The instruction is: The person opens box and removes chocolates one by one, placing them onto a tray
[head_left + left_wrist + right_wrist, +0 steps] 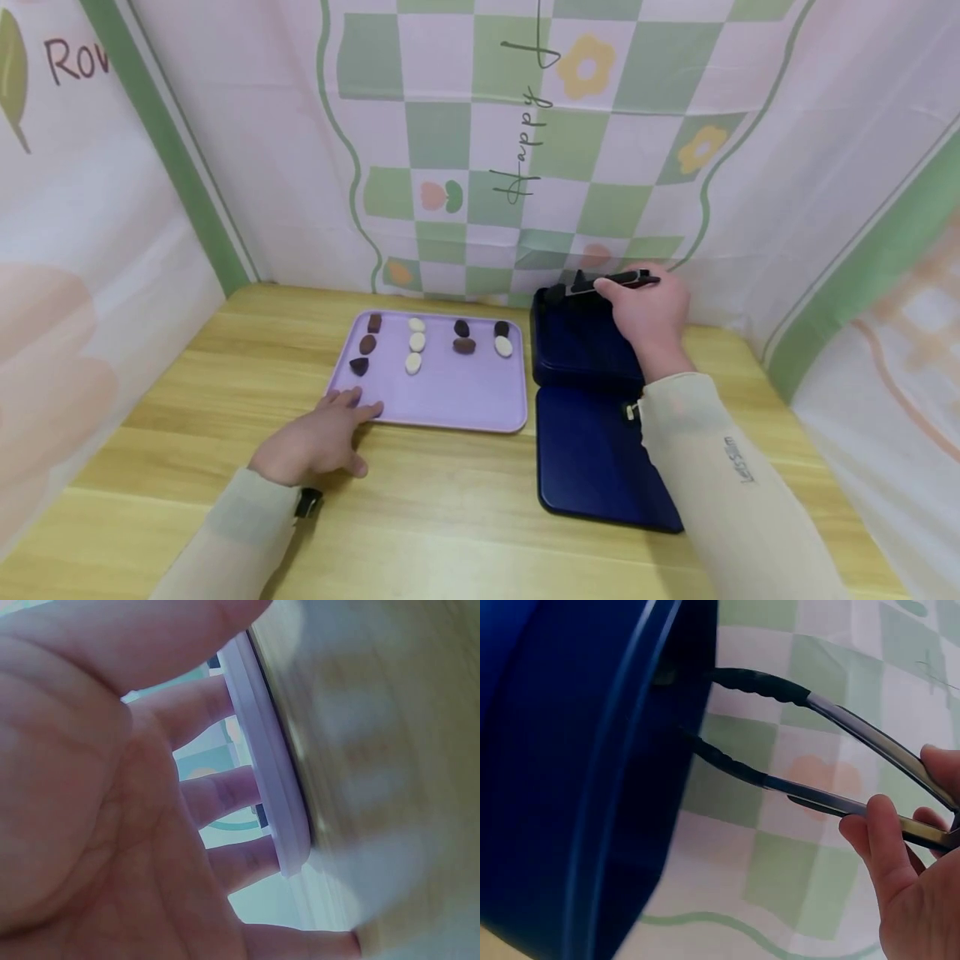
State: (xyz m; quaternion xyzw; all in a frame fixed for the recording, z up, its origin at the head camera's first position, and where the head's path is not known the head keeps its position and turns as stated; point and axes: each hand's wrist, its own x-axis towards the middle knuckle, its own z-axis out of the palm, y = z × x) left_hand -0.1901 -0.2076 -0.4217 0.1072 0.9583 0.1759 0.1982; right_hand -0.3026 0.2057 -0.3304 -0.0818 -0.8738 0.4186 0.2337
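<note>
My right hand (652,317) grips a pair of tongs (855,727) with metal arms and black tips. The tongs' arms stand apart, and their tips reach into a dark blue box (547,367); what lies inside is mostly hidden in shadow. The left hand (318,437) rests with spread fingers on the near left edge of a lilac tray (465,392). Small chocolate-like pieces stand in columns on the tray: brown and dark ones (367,343), white ovals (417,342), a brown oval (464,345) below a dark one, and a white oval (503,347) below a dark square.
In front of the box lies a flat dark blue lid (592,467), partly covered by the right sleeve. Tray and box stand side by side on a wooden table (435,517). Behind them hangs a green and white checked cloth (435,133).
</note>
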